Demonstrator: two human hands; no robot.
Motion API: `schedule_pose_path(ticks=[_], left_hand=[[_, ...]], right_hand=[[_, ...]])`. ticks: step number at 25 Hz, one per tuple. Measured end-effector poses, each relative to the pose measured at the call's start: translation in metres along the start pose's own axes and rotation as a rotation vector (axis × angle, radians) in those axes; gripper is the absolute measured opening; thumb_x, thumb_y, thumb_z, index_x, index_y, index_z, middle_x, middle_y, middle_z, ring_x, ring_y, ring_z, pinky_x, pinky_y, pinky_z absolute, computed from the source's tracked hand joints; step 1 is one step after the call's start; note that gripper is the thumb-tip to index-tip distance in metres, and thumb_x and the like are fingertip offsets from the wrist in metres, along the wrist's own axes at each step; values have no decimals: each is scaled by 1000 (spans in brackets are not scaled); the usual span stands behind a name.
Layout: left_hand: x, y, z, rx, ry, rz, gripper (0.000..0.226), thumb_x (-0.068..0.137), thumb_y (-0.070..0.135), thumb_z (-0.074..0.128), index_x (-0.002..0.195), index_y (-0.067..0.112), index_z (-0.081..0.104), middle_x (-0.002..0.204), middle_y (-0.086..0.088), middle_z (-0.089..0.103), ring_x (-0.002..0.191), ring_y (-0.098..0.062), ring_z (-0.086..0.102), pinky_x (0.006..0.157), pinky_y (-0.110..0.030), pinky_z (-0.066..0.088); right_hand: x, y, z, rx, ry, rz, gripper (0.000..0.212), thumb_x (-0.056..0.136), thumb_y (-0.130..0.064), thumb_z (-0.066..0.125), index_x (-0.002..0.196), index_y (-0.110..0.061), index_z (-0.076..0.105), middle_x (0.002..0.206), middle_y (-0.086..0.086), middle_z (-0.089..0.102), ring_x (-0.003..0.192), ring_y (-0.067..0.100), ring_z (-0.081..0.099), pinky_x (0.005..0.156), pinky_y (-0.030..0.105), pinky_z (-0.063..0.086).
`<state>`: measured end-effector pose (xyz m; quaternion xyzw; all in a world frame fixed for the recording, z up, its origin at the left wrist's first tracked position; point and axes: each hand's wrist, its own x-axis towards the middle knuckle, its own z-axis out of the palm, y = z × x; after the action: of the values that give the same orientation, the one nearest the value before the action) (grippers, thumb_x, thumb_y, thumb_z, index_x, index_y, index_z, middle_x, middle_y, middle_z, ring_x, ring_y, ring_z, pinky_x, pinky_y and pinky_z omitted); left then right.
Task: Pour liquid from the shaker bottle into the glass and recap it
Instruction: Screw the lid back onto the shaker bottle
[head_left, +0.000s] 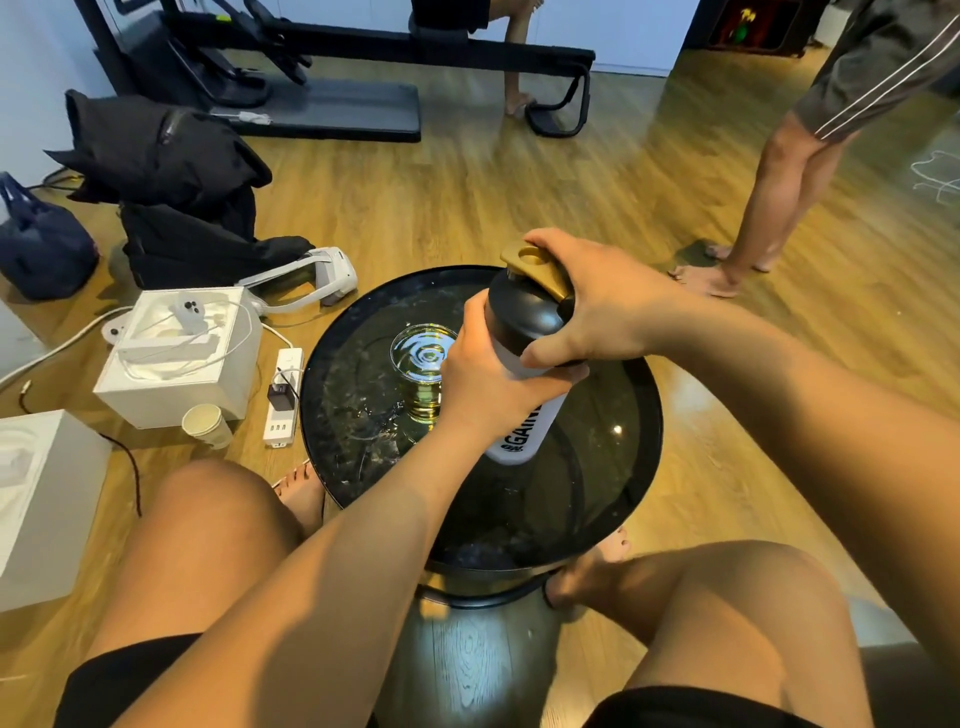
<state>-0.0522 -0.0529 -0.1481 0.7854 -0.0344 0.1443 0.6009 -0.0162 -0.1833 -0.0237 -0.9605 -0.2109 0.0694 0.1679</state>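
A white shaker bottle (522, 434) with black lettering and a black lid (524, 317) stands tilted on the round black glass table (618, 415). My left hand (485, 376) wraps around the bottle's body. My right hand (587, 306) grips the black lid from above, beside its gold flip cap (532, 262). Just left of the bottle stands a clear glass (423, 358) holding yellowish liquid, partly hidden behind my left hand.
On the floor to the left lie white boxes (176, 358), a paper cup (208, 426), a power strip (283, 397), a white headset (311, 278) and black bags (161, 176). Another person's legs (763, 208) stand at the right. My knees flank the table.
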Motion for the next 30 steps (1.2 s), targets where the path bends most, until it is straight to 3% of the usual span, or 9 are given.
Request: schedule_pose_path(ticks=[9, 13, 16, 19, 23, 25, 26, 28, 30], left_hand=[[3, -7, -2, -43, -38, -42, 109, 46, 63, 90, 136, 28, 41, 123, 9, 64, 115, -13, 61, 91, -43, 54], [9, -11, -3, -59, -138, -80, 122, 41, 59, 94, 142, 32, 32, 126, 16, 61, 116, -2, 58, 88, -23, 51], [6, -18, 5, -84, -84, -71, 109, 49, 50, 97, 136, 28, 36, 121, 16, 62, 112, 9, 57, 84, -13, 50], [4, -16, 10, -44, -45, -108, 102, 46, 58, 94, 123, 53, 27, 111, 24, 59, 102, 23, 53, 72, 0, 41], [4, -13, 13, 45, -26, -161, 118, 41, 71, 84, 133, 52, 13, 86, 29, 64, 83, 25, 54, 61, 3, 38], [4, -14, 16, 79, -24, -119, 121, 44, 69, 82, 140, 40, 15, 90, 42, 58, 85, 17, 58, 65, -1, 42], [5, -13, 16, 97, -24, -122, 121, 44, 70, 81, 141, 32, 20, 95, 40, 57, 90, 9, 59, 70, -8, 46], [6, -13, 14, 130, -27, -158, 109, 41, 72, 81, 129, 38, 27, 98, 28, 57, 99, -5, 63, 72, -17, 49], [4, -15, 12, 71, -34, -148, 103, 43, 65, 88, 124, 45, 29, 105, 24, 60, 104, -4, 63, 77, -23, 53]], right_hand=[[1, -5, 7, -26, 2, 62, 111, 50, -54, 80, 145, -31, 27, 118, 3, 53, 97, 25, 55, 71, 33, 49], [-2, -8, 5, -30, 2, 61, 112, 52, -55, 81, 146, -29, 26, 119, 3, 52, 98, 25, 55, 77, 35, 52], [-2, -9, 6, -53, 6, 100, 114, 51, -60, 78, 147, -29, 25, 118, 4, 51, 98, 26, 54, 80, 39, 52], [-2, -12, 12, -132, 46, 162, 117, 54, -70, 72, 149, -26, 20, 113, 8, 51, 94, 29, 53, 71, 36, 46], [-4, -18, 20, -267, 100, 191, 118, 61, -82, 57, 155, -35, 4, 120, 16, 55, 86, 30, 49, 67, 35, 40], [-5, -22, 21, -329, 130, 178, 110, 66, -89, 45, 155, -39, 5, 116, 17, 59, 81, 27, 41, 63, 36, 37], [-4, -22, 20, -359, 136, 173, 109, 67, -92, 36, 155, -37, 7, 117, 19, 59, 81, 27, 42, 63, 36, 36], [-3, -21, 15, -395, 118, 177, 108, 68, -96, 18, 156, -34, 9, 123, 22, 58, 88, 35, 52, 67, 40, 40], [-4, -17, 6, -356, 71, 189, 105, 70, -94, 13, 156, -33, 10, 136, 24, 51, 111, 42, 55, 78, 44, 40]])
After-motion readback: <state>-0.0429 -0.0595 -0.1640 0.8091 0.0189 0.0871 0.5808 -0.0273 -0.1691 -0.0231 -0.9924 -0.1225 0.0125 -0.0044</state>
